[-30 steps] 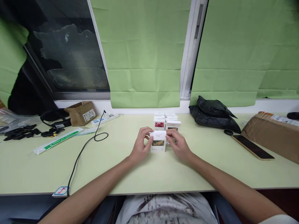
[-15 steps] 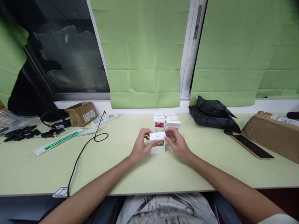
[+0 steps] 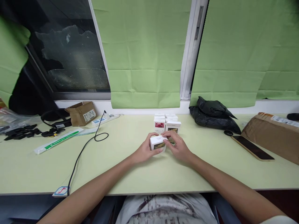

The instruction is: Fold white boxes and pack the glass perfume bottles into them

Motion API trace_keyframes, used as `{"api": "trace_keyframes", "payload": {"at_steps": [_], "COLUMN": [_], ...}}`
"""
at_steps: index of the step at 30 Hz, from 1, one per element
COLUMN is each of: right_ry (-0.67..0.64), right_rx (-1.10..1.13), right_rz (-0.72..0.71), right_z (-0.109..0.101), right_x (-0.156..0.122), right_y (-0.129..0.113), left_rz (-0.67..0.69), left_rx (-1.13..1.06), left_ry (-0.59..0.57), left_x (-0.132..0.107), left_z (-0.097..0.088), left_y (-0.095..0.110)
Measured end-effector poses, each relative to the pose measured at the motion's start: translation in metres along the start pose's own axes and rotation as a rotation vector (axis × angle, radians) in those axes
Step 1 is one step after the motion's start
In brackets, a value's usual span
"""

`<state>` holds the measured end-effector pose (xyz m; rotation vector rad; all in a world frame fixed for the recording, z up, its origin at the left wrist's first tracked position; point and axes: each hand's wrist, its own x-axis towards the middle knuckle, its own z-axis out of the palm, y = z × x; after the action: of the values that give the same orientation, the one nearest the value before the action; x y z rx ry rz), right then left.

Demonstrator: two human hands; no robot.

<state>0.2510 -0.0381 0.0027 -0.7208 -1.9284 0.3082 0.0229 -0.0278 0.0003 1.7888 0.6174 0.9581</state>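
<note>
A small white box [image 3: 159, 139] with a dark picture on its front sits between my hands above the light green table. My left hand [image 3: 145, 151] is closed round its left side, thumb across the lower front and fingers behind. The thumb and fingers of my right hand [image 3: 178, 147] press on its top right edge. Behind my right hand a small round patterned thing [image 3: 172, 140] shows in part; its kind I cannot make out. Just beyond stand several similar white boxes in two columns, the nearest a box with a red picture [image 3: 159, 125] and a box with a brownish picture [image 3: 173, 125].
At the back right lie black plastic bags [image 3: 213, 113], with a phone [image 3: 253, 147] and a large brown package [image 3: 273, 133] farther right. To the left are a black cable [image 3: 80, 155], an opened carton [image 3: 81, 114], a power strip [image 3: 106, 119] and a green-and-white packet [image 3: 59, 140].
The box has tipped and turned slightly in my hands. My left fingers have shifted behind it, its thumb has slid lower, and my right fingers have moved onto its top edge.
</note>
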Motion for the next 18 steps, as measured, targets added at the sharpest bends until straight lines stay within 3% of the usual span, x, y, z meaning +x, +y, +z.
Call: {"api": "trace_keyframes", "payload": {"at_steps": [3, 8, 11, 15, 18], "right_ry": [-0.021, -0.044, -0.011, 0.014, 0.024], "right_rx": [-0.023, -0.021, -0.039, -0.071, -0.087], "right_rz": [-0.036, -0.05, -0.079, -0.113, -0.114], "right_z": [-0.001, -0.005, -0.005, -0.004, -0.002], "right_x": [0.0, -0.001, -0.001, -0.001, -0.001], "right_y": [-0.002, -0.006, -0.006, -0.006, -0.006], "left_rz": [-0.055, -0.144, -0.059, 0.175, 0.2], "left_rx": [0.01, 0.155, 0.227, 0.409, 0.518], "left_ry": [-0.081, -0.08, -0.043, 0.021, 0.069], "left_x": [0.002, 0.002, 0.001, -0.001, -0.001], "left_z": [-0.002, 0.0, 0.002, -0.003, -0.009], "left_y": [-0.002, -0.005, -0.004, -0.001, -0.002]}}
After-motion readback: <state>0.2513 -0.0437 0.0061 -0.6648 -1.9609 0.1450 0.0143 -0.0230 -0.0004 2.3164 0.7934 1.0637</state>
